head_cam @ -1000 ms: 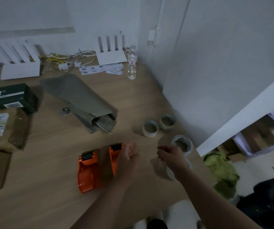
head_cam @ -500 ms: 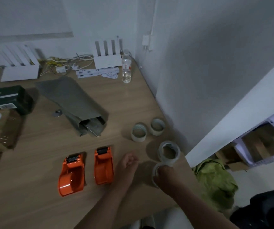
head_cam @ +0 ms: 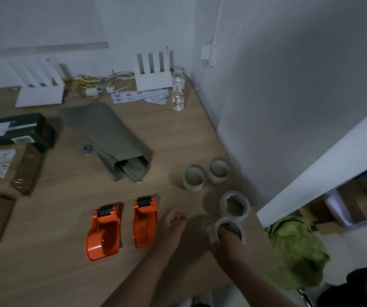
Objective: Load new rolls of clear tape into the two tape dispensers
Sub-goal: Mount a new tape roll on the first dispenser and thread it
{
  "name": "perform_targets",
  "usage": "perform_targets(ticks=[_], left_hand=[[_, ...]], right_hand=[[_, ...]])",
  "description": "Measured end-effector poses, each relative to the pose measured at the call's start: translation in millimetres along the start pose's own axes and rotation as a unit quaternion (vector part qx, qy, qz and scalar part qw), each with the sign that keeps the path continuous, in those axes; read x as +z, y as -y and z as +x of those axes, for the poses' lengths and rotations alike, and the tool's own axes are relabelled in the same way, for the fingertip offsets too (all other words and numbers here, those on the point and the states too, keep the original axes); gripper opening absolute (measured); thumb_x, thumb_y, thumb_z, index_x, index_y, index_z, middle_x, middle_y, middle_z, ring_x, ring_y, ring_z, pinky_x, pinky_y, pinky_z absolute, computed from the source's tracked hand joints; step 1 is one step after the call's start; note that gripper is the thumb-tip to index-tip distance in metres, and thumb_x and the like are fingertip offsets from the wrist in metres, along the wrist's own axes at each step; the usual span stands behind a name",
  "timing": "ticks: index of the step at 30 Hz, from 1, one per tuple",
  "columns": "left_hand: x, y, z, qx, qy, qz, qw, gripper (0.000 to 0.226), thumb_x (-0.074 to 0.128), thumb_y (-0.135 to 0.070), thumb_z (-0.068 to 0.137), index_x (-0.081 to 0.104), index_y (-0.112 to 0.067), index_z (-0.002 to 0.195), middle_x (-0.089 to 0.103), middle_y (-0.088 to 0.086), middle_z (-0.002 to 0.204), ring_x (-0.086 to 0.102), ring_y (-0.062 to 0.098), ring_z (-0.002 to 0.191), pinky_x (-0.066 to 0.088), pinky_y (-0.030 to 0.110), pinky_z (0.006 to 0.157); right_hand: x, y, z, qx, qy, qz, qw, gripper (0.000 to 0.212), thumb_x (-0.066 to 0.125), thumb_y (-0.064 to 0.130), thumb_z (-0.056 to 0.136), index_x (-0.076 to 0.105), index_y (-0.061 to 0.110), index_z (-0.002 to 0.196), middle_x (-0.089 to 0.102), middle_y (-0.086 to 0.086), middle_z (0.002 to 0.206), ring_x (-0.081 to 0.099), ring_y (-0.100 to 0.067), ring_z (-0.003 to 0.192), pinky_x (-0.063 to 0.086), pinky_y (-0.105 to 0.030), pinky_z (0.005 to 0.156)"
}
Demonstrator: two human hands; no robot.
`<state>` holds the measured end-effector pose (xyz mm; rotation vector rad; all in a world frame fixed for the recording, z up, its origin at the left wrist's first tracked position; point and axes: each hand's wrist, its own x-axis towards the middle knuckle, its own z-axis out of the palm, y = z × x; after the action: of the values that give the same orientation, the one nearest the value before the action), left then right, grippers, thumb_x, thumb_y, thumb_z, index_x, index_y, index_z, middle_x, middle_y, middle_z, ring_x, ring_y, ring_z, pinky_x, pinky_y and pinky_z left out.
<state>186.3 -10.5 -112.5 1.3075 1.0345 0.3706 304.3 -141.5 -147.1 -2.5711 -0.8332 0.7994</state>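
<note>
Dimly lit wooden table (head_cam: pixel 45 273) by grey wall (head_cam: pixel 288 107): right hand (head_cam: pixel 226 242) grips tape roll (head_cam: pixel 214 232), left hand (head_cam: pixel 173 221) curled empty.

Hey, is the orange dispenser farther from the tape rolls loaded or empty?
Empty. The orange dispenser shows only its bare orange cradle, with no roll sitting in it.

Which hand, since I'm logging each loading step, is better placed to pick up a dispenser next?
Left, probably. The left hand lies empty just beside the nearer orange dispenser, while the right hand grips a clear tape roll.
</note>
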Motion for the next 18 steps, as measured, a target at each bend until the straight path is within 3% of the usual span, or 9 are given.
perform_targets(ticks=[2, 5, 7, 8, 10, 12, 15, 18], left_hand=[[-4.1, -3.8, 0.6, -0.002, 0.003, -0.015, 1.0, 0.032, 0.06, -0.003, 0.088, 0.063, -0.016, 0.117, 0.069, 0.0, 0.094, 0.063, 0.011, 0.091, 0.046, 0.02, 0.083], [-7.3, -10.6, 1.1, 0.001, 0.002, -0.042, 0.999, 0.028, 0.06, -0.003, 0.088, 0.062, -0.019, 0.111, 0.069, 0.004, 0.095, 0.063, 0.013, 0.092, 0.046, 0.019, 0.082], [-10.6, -14.3, 1.4, 0.011, 0.0, -0.058, 0.998, 0.025, 0.06, 0.001, 0.087, 0.064, -0.015, 0.106, 0.067, 0.007, 0.091, 0.063, 0.015, 0.089, 0.047, 0.022, 0.081], [-12.9, -16.0, 1.5, 0.013, 0.004, -0.059, 0.998, 0.026, 0.059, 0.001, 0.087, 0.064, -0.014, 0.107, 0.066, 0.008, 0.091, 0.063, 0.015, 0.089, 0.047, 0.022, 0.08], [-19.9, -19.6, 1.1, 0.019, 0.015, -0.046, 0.999, 0.029, 0.057, -0.001, 0.088, 0.066, -0.018, 0.11, 0.068, 0.006, 0.094, 0.063, 0.012, 0.088, 0.047, 0.021, 0.078], [-30.7, -20.0, 2.7, 0.025, 0.015, -0.042, 0.999, 0.031, 0.058, -0.006, 0.088, 0.068, -0.026, 0.109, 0.071, 0.003, 0.095, 0.065, 0.012, 0.088, 0.047, 0.023, 0.078], [-53.4, -21.6, 3.5, 0.033, 0.002, -0.042, 0.999, 0.03, 0.058, -0.02, 0.083, 0.07, -0.03, 0.108, 0.074, 0.003, 0.095, 0.068, 0.015, 0.092, 0.05, 0.029, 0.082], [-80.3, -21.5, 6.8, 0.037, -0.035, -0.073, 0.996, 0.026, 0.056, -0.009, 0.09, 0.071, -0.017, 0.109, 0.075, 0.009, 0.094, 0.068, 0.017, 0.088, 0.052, 0.019, 0.074]], right_hand=[[-6.2, 2.9, -2.3, -0.014, -0.033, 0.058, 0.998, 0.005, 0.059, 0.019, 0.082, 0.06, 0.014, 0.082, 0.066, -0.003, 0.084, 0.062, -0.023, 0.079, 0.044, -0.032, 0.066], [-18.2, 8.2, -6.9, -0.045, -0.051, 0.18, 0.981, 0.032, 0.066, 0.011, 0.078, 0.041, 0.021, 0.061, 0.039, 0.008, 0.055, 0.037, -0.004, 0.048, 0.027, -0.023, 0.05], [-28.1, 13.6, -10.0, -0.034, -0.041, 0.282, 0.958, 0.034, 0.067, 0.005, 0.08, 0.046, 0.02, 0.059, 0.044, 0.009, 0.049, 0.04, 0.0, 0.047, 0.031, -0.018, 0.05], [-33.2, 16.5, -10.8, -0.032, -0.035, 0.326, 0.944, 0.026, 0.066, 0.005, 0.082, 0.054, 0.018, 0.062, 0.054, 0.006, 0.052, 0.049, 0.0, 0.053, 0.039, -0.02, 0.053], [-41.2, 24.0, -10.5, -0.029, -0.016, 0.403, 0.915, 0.007, 0.064, 0.009, 0.086, 0.07, 0.014, 0.085, 0.073, -0.007, 0.078, 0.07, -0.023, 0.076, 0.055, -0.038, 0.068], [-46.4, 33.2, -9.5, -0.033, 0.001, 0.461, 0.887, 0.015, 0.064, 0.01, 0.087, 0.071, 0.01, 0.1, 0.075, -0.018, 0.095, 0.07, -0.037, 0.091, 0.056, -0.051, 0.08], [-49.6, 50.5, -7.2, -0.041, 0.002, 0.467, 0.883, 0.014, 0.062, 0.007, 0.086, 0.072, 0.01, 0.096, 0.074, -0.02, 0.094, 0.07, -0.039, 0.089, 0.056, -0.054, 0.08], [-44.6, 68.4, -3.7, -0.069, -0.003, 0.449, 0.891, 0.011, 0.064, 0.011, 0.083, 0.072, 0.007, 0.089, 0.071, -0.027, 0.089, 0.068, -0.04, 0.079, 0.054, -0.045, 0.07]])
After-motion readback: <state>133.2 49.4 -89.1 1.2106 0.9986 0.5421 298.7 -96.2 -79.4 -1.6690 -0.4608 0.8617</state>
